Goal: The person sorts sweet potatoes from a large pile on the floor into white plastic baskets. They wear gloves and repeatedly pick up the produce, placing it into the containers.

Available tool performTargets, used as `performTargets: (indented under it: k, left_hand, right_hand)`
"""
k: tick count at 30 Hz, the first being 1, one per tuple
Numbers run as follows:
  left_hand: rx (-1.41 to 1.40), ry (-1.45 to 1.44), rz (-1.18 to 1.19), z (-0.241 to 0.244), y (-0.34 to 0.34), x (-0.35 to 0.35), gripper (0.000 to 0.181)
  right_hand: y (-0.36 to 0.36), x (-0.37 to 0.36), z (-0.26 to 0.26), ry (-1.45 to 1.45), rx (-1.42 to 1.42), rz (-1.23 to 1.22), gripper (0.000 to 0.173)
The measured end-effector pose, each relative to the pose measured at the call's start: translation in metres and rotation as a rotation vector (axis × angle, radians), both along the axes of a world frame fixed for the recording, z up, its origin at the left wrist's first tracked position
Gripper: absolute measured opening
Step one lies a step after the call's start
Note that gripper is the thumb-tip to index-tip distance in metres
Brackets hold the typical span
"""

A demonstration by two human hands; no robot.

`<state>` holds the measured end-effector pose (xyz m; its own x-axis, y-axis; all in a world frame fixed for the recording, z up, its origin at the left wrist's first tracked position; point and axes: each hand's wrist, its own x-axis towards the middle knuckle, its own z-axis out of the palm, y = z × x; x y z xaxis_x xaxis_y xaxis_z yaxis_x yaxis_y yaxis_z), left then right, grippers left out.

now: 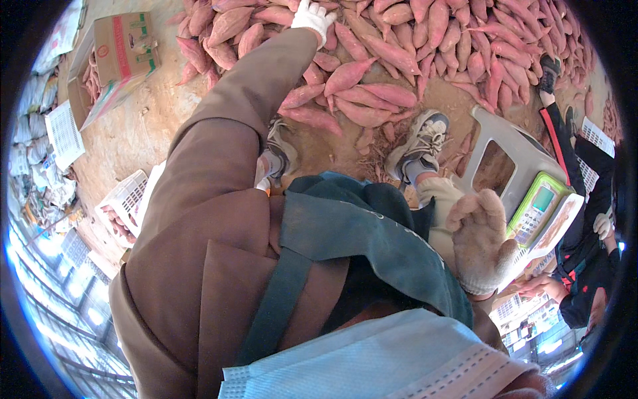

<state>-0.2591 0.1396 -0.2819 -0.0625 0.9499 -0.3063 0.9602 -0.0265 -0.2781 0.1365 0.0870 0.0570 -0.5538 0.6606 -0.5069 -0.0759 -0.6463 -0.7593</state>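
A large heap of pink-skinned sweet potatoes (391,52) lies on the dirt floor before me. My left hand (314,19), in a white knit glove, reaches out over the heap at the top of the view. Its fingertips are among the sweet potatoes, and whether they grip one is hidden. My right hand (481,242) wears a soil-stained glove and rests near my right knee. Its palm is turned up with nothing in it, the thumb apart from the fingers. Several sweet potatoes (366,99) lie close in front of my shoes.
A grey plastic stool (491,149) stands at my right, beside a green-framed digital scale (533,207). To the left are a cardboard box (122,50) and a white plastic crate (127,199), both holding sweet potatoes. Another person (580,249) in dark clothes is at the far right.
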Motion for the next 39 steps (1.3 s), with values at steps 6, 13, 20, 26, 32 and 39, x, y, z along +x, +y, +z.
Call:
performTargets:
  k: [6,13,20,26,32,39]
  left_hand:
    - [-0.277,-0.112,0.068,0.004,-0.011,-0.014,0.052]
    - [-0.139,-0.206,0.004,-0.017,-0.013,0.002,0.078]
    - [-0.012,-0.197,-0.373,-0.046,-0.012,0.005,0.081]
    - [-0.247,-0.337,-0.248,-0.026,-0.019,0.005,0.091]
    - [-0.244,-0.424,-0.233,0.017,-0.031,-0.001,0.086]
    - [0.117,-0.81,0.158,0.119,-0.07,-0.02,0.092]
  right_hand:
    - [0.003,0.003,-0.002,0.016,-0.011,0.015,0.084]
    - [0.006,0.002,-0.005,0.092,-0.101,0.005,0.073]
    - [0.007,-0.004,0.0,0.064,-0.123,-0.016,0.066]
    - [0.005,-0.001,0.001,0.057,-0.149,-0.044,0.066]
    - [0.001,-0.003,0.011,0.017,-0.094,0.018,0.063]
    - [-0.019,-0.008,0.034,0.18,0.008,0.084,0.07]
